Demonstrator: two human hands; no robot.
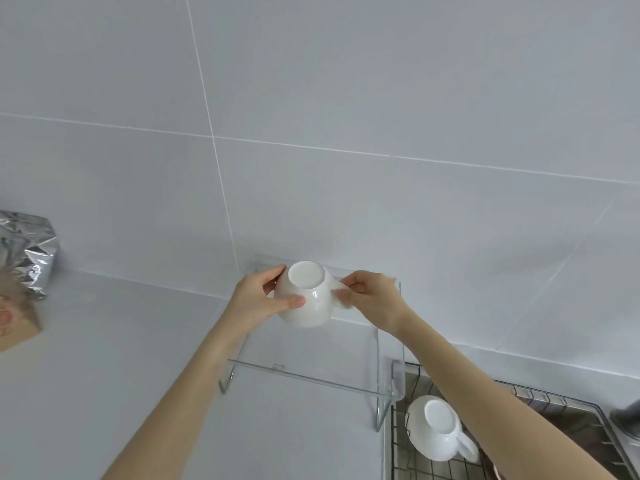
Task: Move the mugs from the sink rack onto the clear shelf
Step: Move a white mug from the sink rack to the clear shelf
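A white mug (308,299) is held upside down, its base facing me, above the back part of the clear shelf (311,377). My left hand (258,301) grips the mug's body from the left, thumb across its side. My right hand (372,299) pinches its handle from the right. A second white mug (440,433) lies upside down in the wire sink rack (561,403) at the lower right, handle pointing right, partly under my right forearm.
The shelf stands on a white counter against a tiled wall. A silver foil bag (26,252) and a brown paper bag (14,323) sit at the far left. A grey metal object (627,419) shows at the right edge.
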